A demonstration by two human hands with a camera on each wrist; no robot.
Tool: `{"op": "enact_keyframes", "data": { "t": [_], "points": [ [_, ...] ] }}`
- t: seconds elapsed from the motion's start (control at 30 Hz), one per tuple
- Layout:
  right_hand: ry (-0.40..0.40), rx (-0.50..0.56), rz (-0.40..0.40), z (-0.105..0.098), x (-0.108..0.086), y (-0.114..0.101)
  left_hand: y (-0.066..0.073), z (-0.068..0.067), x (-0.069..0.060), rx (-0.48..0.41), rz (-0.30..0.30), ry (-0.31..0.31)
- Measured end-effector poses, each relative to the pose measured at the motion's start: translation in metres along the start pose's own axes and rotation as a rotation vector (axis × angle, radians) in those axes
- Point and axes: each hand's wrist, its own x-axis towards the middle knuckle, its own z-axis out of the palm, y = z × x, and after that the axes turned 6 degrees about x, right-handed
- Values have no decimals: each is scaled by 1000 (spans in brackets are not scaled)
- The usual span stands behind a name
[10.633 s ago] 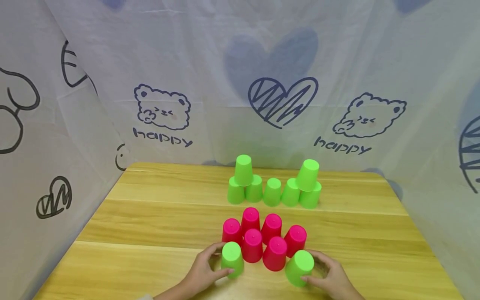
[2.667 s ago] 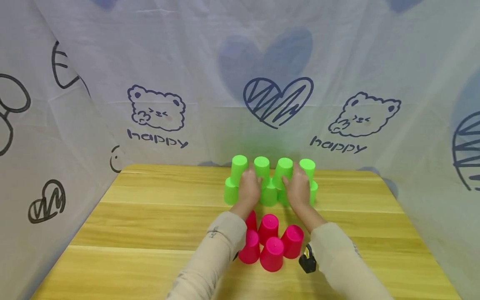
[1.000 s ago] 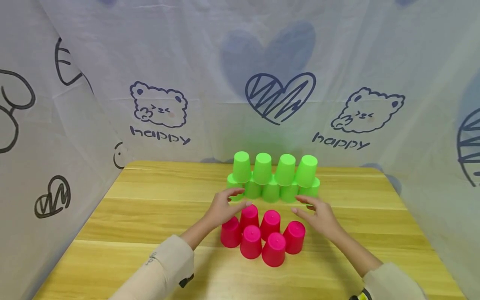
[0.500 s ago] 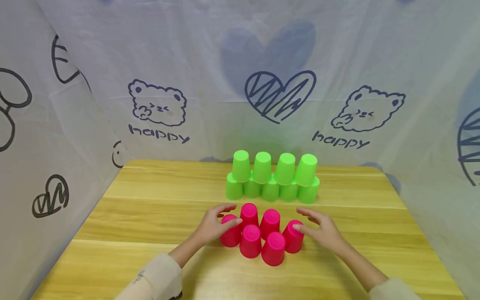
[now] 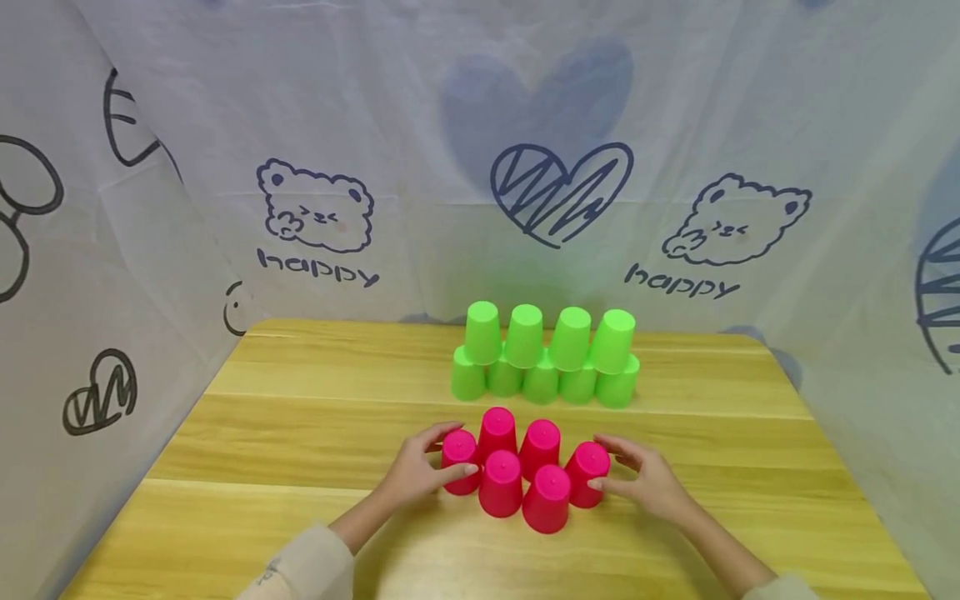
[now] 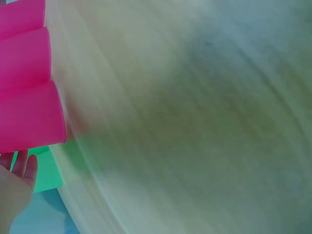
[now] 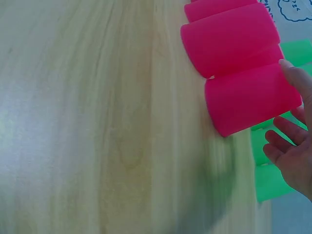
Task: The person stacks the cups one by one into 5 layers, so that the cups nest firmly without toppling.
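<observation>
Leftmost red cup (image 5: 458,454), upside down on the near half of the table, and my left hand (image 5: 415,471) is right on it: thumb across the front, fingers curving round behind, the cup pinched between. Over on the other side, the rightmost red cup (image 5: 585,468), also mouth down, and my right hand (image 5: 654,482) matches it, thumb at the front, forefinger at the back. The right wrist view has that thumb against the cup near its raised base, the lower fingers fanned loosely apart. How hard either hand squeezes, I cannot tell!

Between those two, four more red cups, all inverted: a back pair (image 5: 541,450) farther from me, a front pair (image 5: 501,483) closer, all packed tightly, every one standing on the wood.

Beyond them, well apart from the red bunch, the green cups (image 5: 542,379): five along the bottom, four perched on top, each upper one straddling two below, every cup mouth down.

All this sits on the wooden table (image 5: 300,425), pale boards running crosswise. My cream sleeves (image 5: 318,562) come in from the bottom edge. And past the far edge, the white cloth (image 5: 427,150), printed with a striped heart between two bear faces, "happy" lettered under each bear.
</observation>
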Motion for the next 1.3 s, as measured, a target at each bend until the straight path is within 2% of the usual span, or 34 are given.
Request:
{"op": "enact_keyframes", "data": {
  "t": [0.3, 0.57, 0.67, 0.77, 0.97, 1.3],
  "points": [
    [1, 20, 21, 5, -3, 12, -13, 4, -3, 33, 31, 4],
    [0, 20, 22, 9, -5, 24, -26, 6, -7, 6, 64, -1],
    [15, 27, 4, 11, -5, 27, -30, 7, -8, 4, 58, -2],
    [23, 32, -6, 13, -6, 28, -32, 7, -8, 5, 51, -6],
    [21, 79, 32, 15, -7, 28, -33, 7, -8, 10, 52, -7],
    [23, 137, 50, 15, -7, 30, -32, 6, -6, 13, 68, -5]
  ]
}}
